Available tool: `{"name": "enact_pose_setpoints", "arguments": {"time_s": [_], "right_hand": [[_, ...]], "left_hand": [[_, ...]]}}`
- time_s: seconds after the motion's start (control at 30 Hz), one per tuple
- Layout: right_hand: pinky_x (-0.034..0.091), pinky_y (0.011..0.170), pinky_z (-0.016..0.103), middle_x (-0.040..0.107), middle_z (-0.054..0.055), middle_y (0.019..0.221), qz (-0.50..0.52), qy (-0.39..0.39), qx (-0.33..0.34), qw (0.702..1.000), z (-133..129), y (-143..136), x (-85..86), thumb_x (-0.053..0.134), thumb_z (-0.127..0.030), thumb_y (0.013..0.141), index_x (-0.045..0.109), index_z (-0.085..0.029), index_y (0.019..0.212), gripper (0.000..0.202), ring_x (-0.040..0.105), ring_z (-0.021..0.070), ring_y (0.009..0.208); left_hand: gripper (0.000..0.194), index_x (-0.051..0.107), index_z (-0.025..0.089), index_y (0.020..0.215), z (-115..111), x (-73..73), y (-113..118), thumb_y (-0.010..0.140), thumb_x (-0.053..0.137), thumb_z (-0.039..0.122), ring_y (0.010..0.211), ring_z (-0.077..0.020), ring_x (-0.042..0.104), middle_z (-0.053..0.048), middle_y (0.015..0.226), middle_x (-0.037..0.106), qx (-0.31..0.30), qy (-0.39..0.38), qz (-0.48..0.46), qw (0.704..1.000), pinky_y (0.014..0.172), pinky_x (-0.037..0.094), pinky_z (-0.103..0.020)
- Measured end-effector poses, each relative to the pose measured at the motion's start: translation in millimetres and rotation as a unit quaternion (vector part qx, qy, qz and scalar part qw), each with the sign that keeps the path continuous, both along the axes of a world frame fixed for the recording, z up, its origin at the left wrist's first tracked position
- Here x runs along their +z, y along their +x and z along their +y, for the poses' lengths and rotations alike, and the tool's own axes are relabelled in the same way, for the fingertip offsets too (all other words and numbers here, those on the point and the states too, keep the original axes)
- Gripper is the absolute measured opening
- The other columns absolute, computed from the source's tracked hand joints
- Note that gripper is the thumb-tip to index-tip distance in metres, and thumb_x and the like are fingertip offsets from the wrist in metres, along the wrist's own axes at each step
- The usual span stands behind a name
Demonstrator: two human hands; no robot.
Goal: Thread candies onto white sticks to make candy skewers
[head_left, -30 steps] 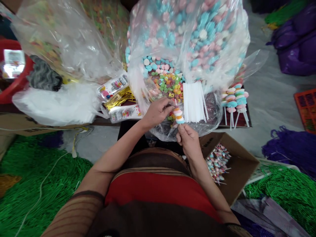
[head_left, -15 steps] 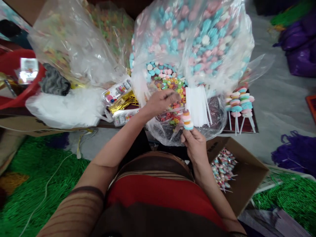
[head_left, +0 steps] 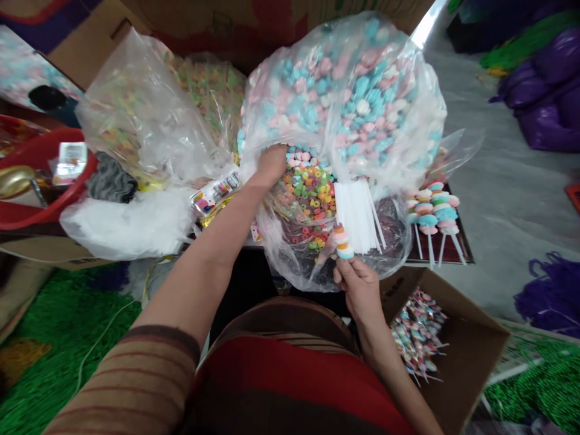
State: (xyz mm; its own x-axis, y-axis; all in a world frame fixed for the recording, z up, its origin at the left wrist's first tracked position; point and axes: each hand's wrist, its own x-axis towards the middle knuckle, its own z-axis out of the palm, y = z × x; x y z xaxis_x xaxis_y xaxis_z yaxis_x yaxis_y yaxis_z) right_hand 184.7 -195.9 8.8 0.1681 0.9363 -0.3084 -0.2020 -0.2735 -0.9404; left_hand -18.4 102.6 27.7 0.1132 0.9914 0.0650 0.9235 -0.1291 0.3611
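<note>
The candy skewer [head_left: 343, 245], right of and slightly below frame centre, is pinched at its lower end between the thumb and fingers of the right hand [head_left: 361, 285]; expect a light item with soft, easily dented pieces, best held by the stick below the lowest piece. The left hand [head_left: 272, 162], above centre, is at the edge of the candy bag [head_left: 362, 96]; its fingertips are hidden, their state indeterminable. The right-hand grip conceals the stick.

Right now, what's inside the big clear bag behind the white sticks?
Pink, blue and white candies show through the bag. Deeper ones are covered, and anything the left hand touches is hidden.
</note>
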Motion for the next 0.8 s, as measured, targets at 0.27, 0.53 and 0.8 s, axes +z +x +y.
{"name": "enact_pose_setpoints", "arguments": {"time_s": [0.27, 0.53, 0.8], "right_hand": [[0.023, 0.047, 0.026, 0.054, -0.005, 0.055, -0.002, 0.0, 0.031, 1.0, 2, -4, -6.2, 0.074, -0.058, 0.088, 0.066, -0.021, 0.074, 0.04, 0.034, 0.0094, 0.047], [0.023, 0.047, 0.026, 0.054, -0.004, 0.056, -0.015, 0.003, 0.026, 1.0, -1, -1, -10.7, 0.072, -0.056, 0.09, 0.067, -0.02, 0.075, 0.039, 0.035, 0.0091, 0.047], [0.023, 0.047, 0.026, 0.053, -0.005, 0.055, -0.008, -0.005, 0.033, 0.999, 2, -5, -7.8, 0.072, -0.058, 0.089, 0.069, -0.02, 0.077, 0.04, 0.033, 0.0092, 0.046]], "left_hand": [[0.029, 0.072, 0.015, 0.113, -4, 15.0, -4, 0.091, 0.053, 0.014, 0.108, -0.0248, 0.067, -0.01, 0.114, 0.077, 0.025, -0.048, -0.11, 0.993, 0.097, 0.047, -0.033], [0.03, 0.075, 0.012, 0.105, -5, 4.1, 13, 0.093, 0.047, 0.011, 0.119, -0.0311, 0.064, -0.019, 0.12, 0.073, -0.034, -0.036, 0.012, 0.999, 0.104, 0.044, -0.037], [0.028, 0.074, 0.017, 0.102, -18, 5.7, 9, 0.09, 0.049, 0.014, 0.102, -0.0276, 0.068, -0.011, 0.105, 0.076, -0.066, -0.05, -0.05, 0.995, 0.091, 0.049, -0.035]]}}
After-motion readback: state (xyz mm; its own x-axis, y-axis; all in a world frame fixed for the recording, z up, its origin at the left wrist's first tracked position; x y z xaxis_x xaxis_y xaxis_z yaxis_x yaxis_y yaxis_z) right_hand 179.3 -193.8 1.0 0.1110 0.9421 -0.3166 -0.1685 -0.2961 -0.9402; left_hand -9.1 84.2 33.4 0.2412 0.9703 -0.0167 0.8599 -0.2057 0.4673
